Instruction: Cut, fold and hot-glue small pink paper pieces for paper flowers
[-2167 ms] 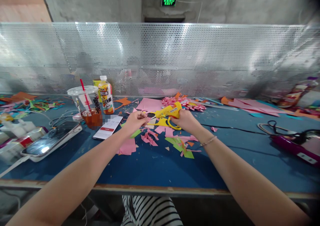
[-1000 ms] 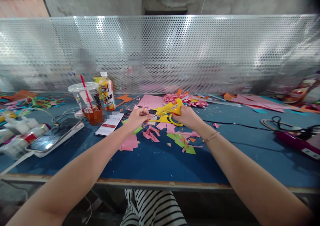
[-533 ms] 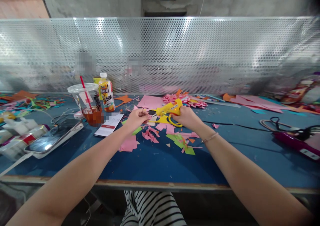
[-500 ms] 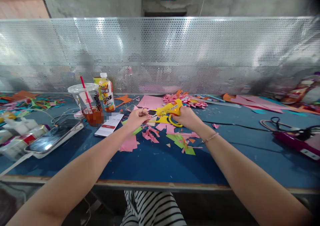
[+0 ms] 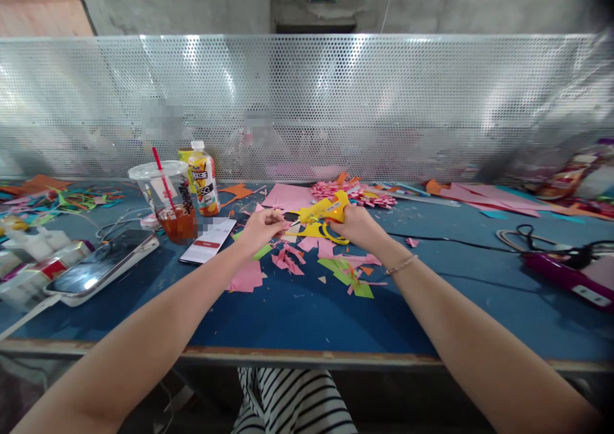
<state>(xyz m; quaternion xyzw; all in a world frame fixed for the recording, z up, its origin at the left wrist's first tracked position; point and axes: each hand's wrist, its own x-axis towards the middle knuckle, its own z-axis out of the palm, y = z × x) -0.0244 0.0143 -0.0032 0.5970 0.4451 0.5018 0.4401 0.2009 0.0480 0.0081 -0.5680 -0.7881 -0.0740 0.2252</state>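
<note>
The right hand [image 5: 357, 224] held one yellow glue gun [image 5: 323, 210], with its fingers wrapped tight around the handle. The gun lay almost flat above the tabletop [image 5: 297, 312], its long side running left to right. Its tip pointed left, straight at the left hand [image 5: 259, 226]. The left hand's fingers [image 5: 274, 217] were pinched narrow on a small bit of paper [image 5: 283, 217], too small to see well. That bit sat just left of the gun's tip, nearly touching it. The left hand was nearer to the bit, and the right hand was nearer to the gun.

Below the gun lay one yellow scissors [image 5: 321, 232] and many paper scraps [image 5: 288, 261], pink and green. Well to the left of the gun stood one cup [image 5: 165, 197] with a red straw, one bottle [image 5: 204, 179] and two phones [image 5: 209, 241]. Behind the gun lay one pink paper flower [image 5: 364, 196].
</note>
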